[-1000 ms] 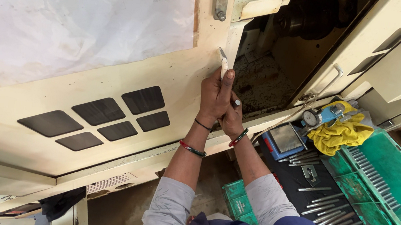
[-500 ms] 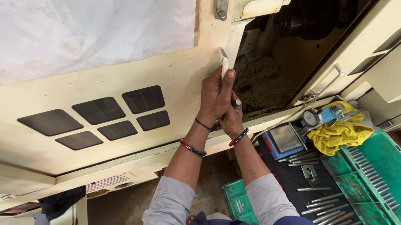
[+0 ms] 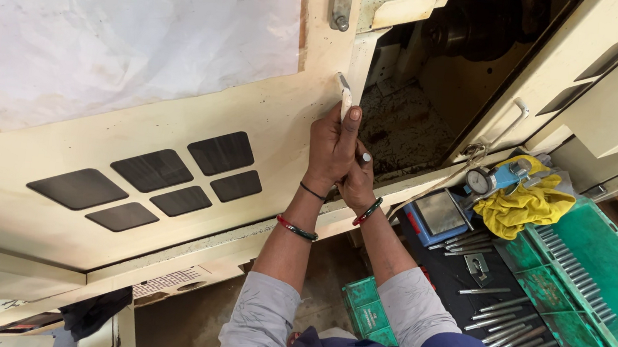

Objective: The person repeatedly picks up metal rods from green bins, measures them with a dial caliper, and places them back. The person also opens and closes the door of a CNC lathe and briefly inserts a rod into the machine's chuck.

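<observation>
1. The door handle [image 3: 344, 96], a pale narrow bar, sits on the edge of the cream machine door [image 3: 173, 142], its long axis running up and down that edge beside the dark opening.
2. The left hand [image 3: 329, 152] reaches up the door edge, fingers [image 3: 351, 120] pressed together, the tips touching the handle's lower end.
3. The right hand [image 3: 358, 181] tucks just behind the left, fingers curled closed around a small metal piece [image 3: 364, 157]; little of it shows.
4. To the right, a yellow cloth [image 3: 522, 205] lies near a green crate [image 3: 592, 275], with metal rods [image 3: 502, 316] on the bench.
</observation>
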